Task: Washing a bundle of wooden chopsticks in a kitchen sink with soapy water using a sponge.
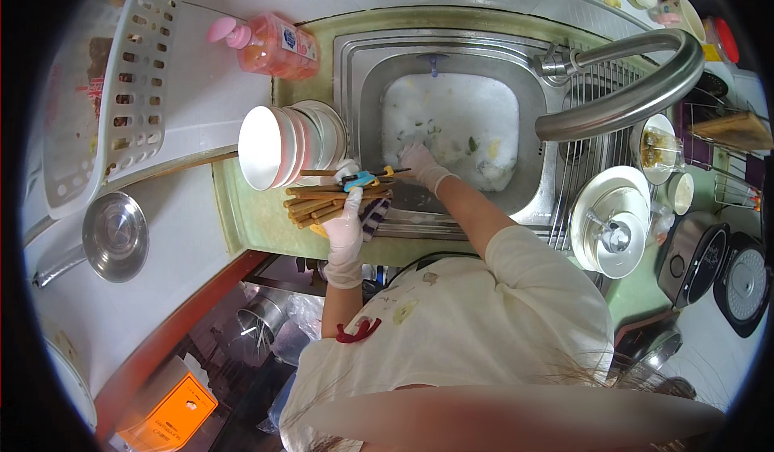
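My left hand, in a white glove, grips a bundle of wooden chopsticks above the counter by the sink's left rim. Lying over the bundle is a blue, black and yellow utensil. A dark-and-white striped cloth shows beside that hand. My right hand, also gloved, reaches into the steel sink. Its fingers are partly lost in white suds, so any object in them is hidden. Green and yellow food scraps float on the suds.
Stacked bowls lie on their sides left of the sink, below a pink soap pump bottle. The curved faucet arches over the right side. Beyond it stand nested dishes on a wire rack. A steel ladle is at left.
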`<act>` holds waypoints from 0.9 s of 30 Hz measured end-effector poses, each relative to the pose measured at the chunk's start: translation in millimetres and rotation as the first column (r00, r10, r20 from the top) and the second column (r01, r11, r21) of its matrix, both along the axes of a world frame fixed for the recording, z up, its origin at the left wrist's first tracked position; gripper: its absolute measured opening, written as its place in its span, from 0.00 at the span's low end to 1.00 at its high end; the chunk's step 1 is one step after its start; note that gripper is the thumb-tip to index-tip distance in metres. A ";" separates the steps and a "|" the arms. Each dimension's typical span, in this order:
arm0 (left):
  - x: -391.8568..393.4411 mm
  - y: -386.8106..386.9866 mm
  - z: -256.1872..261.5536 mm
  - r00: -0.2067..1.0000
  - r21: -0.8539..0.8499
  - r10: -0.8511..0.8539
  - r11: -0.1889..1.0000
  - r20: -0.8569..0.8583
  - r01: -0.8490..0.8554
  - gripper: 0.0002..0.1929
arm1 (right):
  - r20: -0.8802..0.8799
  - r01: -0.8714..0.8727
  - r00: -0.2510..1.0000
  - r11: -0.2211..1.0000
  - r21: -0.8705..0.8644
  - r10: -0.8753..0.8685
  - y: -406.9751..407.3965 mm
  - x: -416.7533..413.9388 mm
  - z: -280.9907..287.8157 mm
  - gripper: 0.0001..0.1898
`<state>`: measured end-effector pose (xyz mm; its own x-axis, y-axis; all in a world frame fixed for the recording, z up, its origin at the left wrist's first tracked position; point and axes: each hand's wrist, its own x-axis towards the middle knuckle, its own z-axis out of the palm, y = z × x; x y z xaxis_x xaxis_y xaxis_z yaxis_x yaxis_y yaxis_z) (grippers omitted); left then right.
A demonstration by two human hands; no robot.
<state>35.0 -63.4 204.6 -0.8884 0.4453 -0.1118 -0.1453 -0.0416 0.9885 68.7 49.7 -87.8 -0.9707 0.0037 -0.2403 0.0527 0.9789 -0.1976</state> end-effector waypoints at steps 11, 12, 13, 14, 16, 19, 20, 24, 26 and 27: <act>-13.2 6.7 1.0 0.992 -0.035 -0.119 0.992 -0.048 0.117 0.21 | 0.039 0.317 0.948 0.931 -0.184 -0.315 6.8 3.0 5.2 0.11; -7.2 11.7 10.4 0.991 -0.050 -0.126 0.991 -0.034 0.125 0.18 | 0.022 0.182 0.983 0.978 -0.102 -0.181 8.8 -0.5 -1.9 0.11; -2.8 13.0 15.5 0.991 -0.063 -0.132 0.989 -0.018 0.131 0.16 | 0.018 0.041 0.999 0.999 -0.018 -0.041 11.4 -4.2 -9.2 0.10; 0.3 7.5 8.2 0.991 -0.080 -0.131 0.988 0.000 0.130 0.16 | 0.018 0.037 0.999 0.999 -0.021 -0.036 15.5 -8.2 -16.6 0.10; 6.5 7.4 19.5 0.993 -0.054 -0.098 0.993 0.070 0.101 0.16 | -0.099 0.258 0.960 0.965 -0.051 -0.262 16.2 -8.0 -24.4 0.10; 6.4 -9.4 12.3 0.998 -0.021 -0.032 0.999 0.049 0.033 0.17 | -0.069 0.035 0.997 0.999 0.030 -0.032 31.8 -9.9 27.6 0.11; 5.2 -10.4 12.5 0.997 0.018 -0.035 0.999 0.070 0.034 0.17 | -0.066 0.025 0.998 0.999 0.038 -0.022 41.4 -4.1 49.2 0.11; 2.7 -9.2 9.6 0.994 0.088 -0.009 0.996 0.106 -0.001 0.19 | -0.348 0.298 0.835 0.882 -0.365 -0.426 66.3 32.4 78.7 0.05; 3.4 -2.3 8.1 0.991 0.120 0.001 0.993 0.137 -0.017 0.18 | -0.433 0.390 0.622 0.738 -0.551 -0.652 79.9 51.4 81.0 0.04; 2.1 -2.1 2.4 0.989 0.111 0.014 0.993 0.146 -0.030 0.17 | -0.209 0.407 0.518 0.454 -0.792 -0.830 83.1 61.0 91.9 0.04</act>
<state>37.0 -65.5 206.9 -0.8761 0.4430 -0.1904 -0.2848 -0.1567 0.9457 129.7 132.8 4.1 -0.6820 0.7287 0.0621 0.2774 0.3363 -0.9000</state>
